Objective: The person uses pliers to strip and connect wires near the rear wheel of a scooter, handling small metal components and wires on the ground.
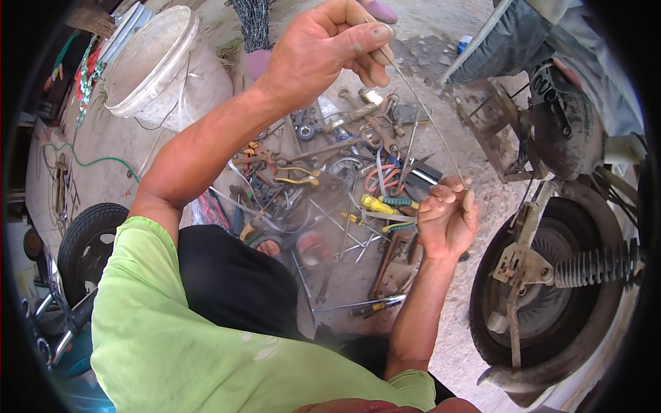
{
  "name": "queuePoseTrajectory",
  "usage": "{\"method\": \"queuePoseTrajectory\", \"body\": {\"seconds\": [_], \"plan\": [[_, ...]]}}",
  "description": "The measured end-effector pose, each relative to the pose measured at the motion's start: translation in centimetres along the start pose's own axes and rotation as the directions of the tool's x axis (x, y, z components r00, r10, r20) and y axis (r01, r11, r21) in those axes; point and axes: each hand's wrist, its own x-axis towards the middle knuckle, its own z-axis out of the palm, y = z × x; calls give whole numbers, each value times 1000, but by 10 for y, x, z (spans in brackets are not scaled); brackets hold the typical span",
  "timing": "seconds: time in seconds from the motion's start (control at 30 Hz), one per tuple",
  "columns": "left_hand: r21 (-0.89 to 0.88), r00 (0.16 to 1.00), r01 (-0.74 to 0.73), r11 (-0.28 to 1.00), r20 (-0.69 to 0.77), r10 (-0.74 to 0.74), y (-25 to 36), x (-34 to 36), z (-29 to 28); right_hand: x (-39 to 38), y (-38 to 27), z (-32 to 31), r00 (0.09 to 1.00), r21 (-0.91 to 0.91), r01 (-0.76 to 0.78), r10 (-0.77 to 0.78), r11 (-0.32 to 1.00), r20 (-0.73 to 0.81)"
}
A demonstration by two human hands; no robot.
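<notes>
A thin, straight metal rod (430,115) slants between my hands above a pile of tools. Its upper end is pinched in the fingers of my left hand (330,51), raised at the top of the view. Lower and to the right, the fingertips of my right hand (447,217) close on its other end. Beneath lie yellow-handled pliers (297,177), a yellow-handled tool (379,205), several wrenches, and screwdrivers such as the one near my right forearm (375,306).
A dirty white bucket (155,65) stands at the upper left. At the right is a motorcycle wheel (544,275) with a coil spring (597,265). Another tyre (88,241) rests at the left. A person's grey-clad leg (499,45) shows at the upper right.
</notes>
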Motion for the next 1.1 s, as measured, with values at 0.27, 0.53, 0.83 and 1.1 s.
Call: {"method": "queuePoseTrajectory", "body": {"seconds": [0.27, 0.53, 0.83, 1.1], "plan": [[44, 989, -133, 990, 66, 130, -2, -3, 5, 1, 1, -3, 1000, -19, 25, -25, 1000, -11], [758, 952, -243, 606, 305, 0, 13, -23, 2, 1, -15, -17, 907, -415, 321, -402, 851, -123], [762, 869, -242, 600, 446, -216, -23, -35, -28, 5, 4, -19, 868, -712, 262, -482, 651, -121], [831, 849, -167, 530, 395, -352, -54, -57, -68, 8, 11, -11, 835, -776, 241, -532, 583, -140]]}}
